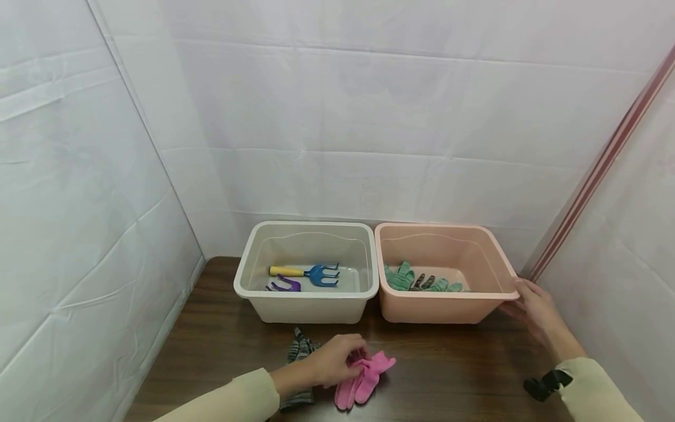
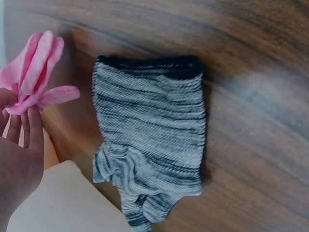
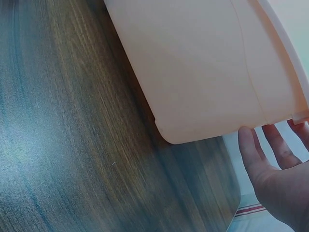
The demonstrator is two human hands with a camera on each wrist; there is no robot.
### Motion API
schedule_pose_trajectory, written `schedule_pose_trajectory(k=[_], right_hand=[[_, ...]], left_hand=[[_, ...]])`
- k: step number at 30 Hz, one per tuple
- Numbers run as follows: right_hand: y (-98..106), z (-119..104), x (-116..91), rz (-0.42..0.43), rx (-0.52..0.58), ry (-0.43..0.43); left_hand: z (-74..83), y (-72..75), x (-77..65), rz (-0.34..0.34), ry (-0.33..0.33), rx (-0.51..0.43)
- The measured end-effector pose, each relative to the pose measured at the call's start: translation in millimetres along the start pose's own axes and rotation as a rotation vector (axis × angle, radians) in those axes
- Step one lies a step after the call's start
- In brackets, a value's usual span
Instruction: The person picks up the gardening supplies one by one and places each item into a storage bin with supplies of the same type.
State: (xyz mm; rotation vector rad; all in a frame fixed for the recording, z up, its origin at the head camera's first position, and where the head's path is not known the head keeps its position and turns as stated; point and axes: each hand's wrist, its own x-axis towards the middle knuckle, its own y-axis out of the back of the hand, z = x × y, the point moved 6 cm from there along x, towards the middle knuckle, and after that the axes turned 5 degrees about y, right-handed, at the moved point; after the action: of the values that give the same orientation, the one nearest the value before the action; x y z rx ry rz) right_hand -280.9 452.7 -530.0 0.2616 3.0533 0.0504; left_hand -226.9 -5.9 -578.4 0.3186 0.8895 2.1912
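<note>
My left hand [image 1: 337,358] pinches a pink glove [image 1: 370,375] between thumb and fingers, low over the wooden table. In the left wrist view, the pink glove [image 2: 41,72] stands out bunched beyond the fingertips. Just left of it, partly hidden under my left forearm, lies a black-and-grey striped knit glove [image 2: 149,121], cuff flat on the wood. My right hand [image 1: 538,308] holds the peach bin [image 1: 432,308] at its right front corner, around the rim, with fingertips against its outer wall. Inside that bin lie green gloves [image 1: 402,275] and a dark striped glove [image 1: 422,282].
A white bin [image 1: 311,308] stands left of the peach one, rims close together. It holds a blue hand fork [image 1: 319,275] with a yellow handle and a purple tool [image 1: 286,285]. White sheeting [image 1: 337,117] hangs behind and at both sides of the brown table [image 1: 443,375].
</note>
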Motion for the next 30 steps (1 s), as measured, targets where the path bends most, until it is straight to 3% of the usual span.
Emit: schedule_pose_trajectory(k=[10, 20, 30], right_hand=[[-2, -1, -2, 0.009, 0.022, -0.015], [0, 0, -1, 0.026, -0.015, -0.001], [0, 1, 0, 0.028, -0.049, -0.009]], left_hand=[[24.8, 18.5, -0.2, 0.030, -0.056, -0.026], [56.3, 47.8, 9.4, 0.092, -0.106, -0.052], [69.1, 62.4, 18.3, 0.126, -0.145, -0.101]])
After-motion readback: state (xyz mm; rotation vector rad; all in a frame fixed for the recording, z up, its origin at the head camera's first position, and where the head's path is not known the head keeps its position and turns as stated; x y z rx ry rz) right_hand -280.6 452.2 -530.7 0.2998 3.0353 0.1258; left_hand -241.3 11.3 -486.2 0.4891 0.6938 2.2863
